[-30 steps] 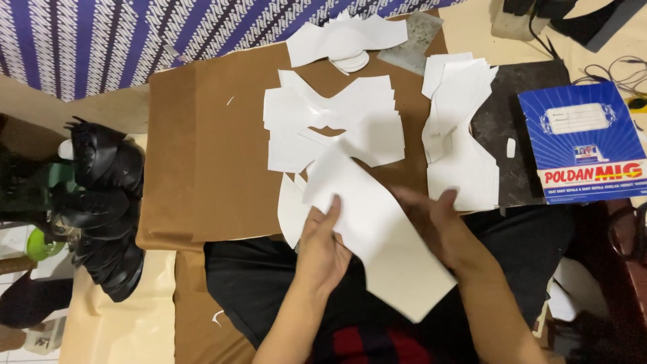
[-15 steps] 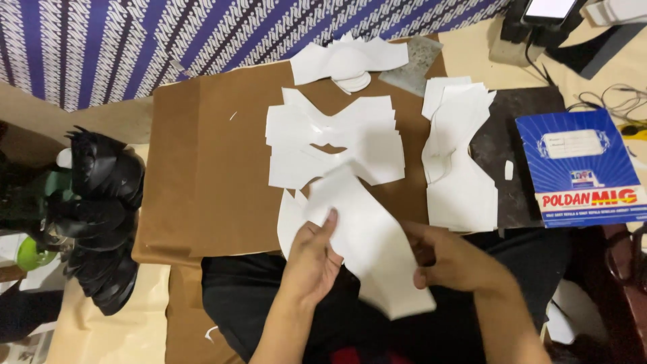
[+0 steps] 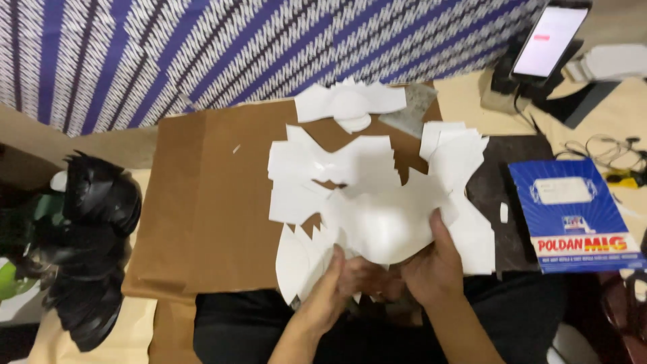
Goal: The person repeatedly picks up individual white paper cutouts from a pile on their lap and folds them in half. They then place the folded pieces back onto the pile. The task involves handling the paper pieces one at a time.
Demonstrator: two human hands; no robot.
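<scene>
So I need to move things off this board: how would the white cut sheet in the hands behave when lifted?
The white cut sheet bows into a dome between the left hand and the right hand, so it is probably thin, floppy and light. Its jagged points look easy to crease or tear. Lying on other white pieces, it may slide.
</scene>
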